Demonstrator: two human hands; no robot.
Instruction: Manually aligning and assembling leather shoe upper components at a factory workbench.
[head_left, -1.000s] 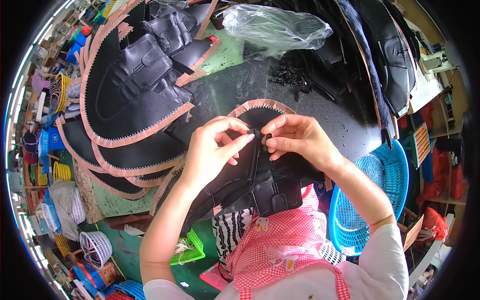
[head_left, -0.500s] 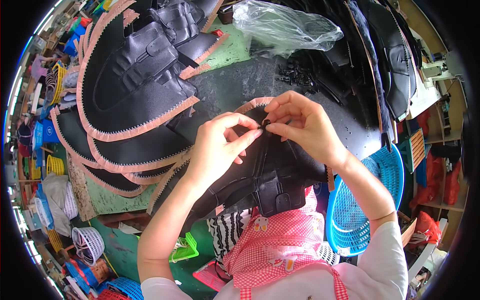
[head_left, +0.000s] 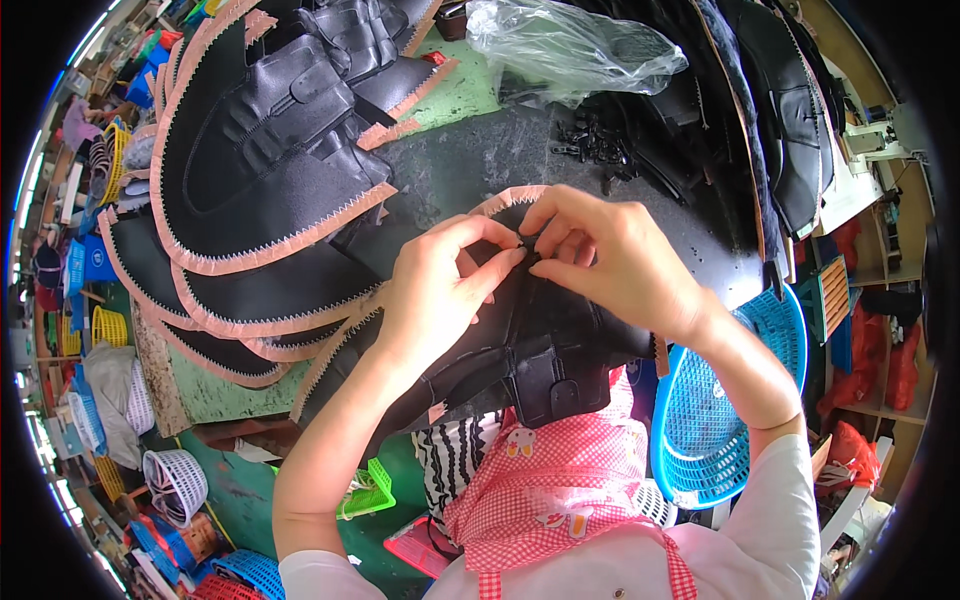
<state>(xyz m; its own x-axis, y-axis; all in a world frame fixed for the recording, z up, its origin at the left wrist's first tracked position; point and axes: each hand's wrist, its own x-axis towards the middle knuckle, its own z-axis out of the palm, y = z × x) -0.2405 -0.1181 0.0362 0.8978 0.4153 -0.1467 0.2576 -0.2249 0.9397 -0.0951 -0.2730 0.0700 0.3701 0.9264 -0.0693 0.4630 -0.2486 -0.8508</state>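
Dark worktable [head_left: 455, 160], left hand [head_left: 437, 280] pinching black piece [head_left: 528, 243], right hand [head_left: 630, 262], grip now wider

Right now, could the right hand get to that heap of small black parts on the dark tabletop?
Probably yes: the small black parts lie on the dark tabletop just beyond the right hand, with nothing visible between them. The hand is busy at the black stitched piece, though.
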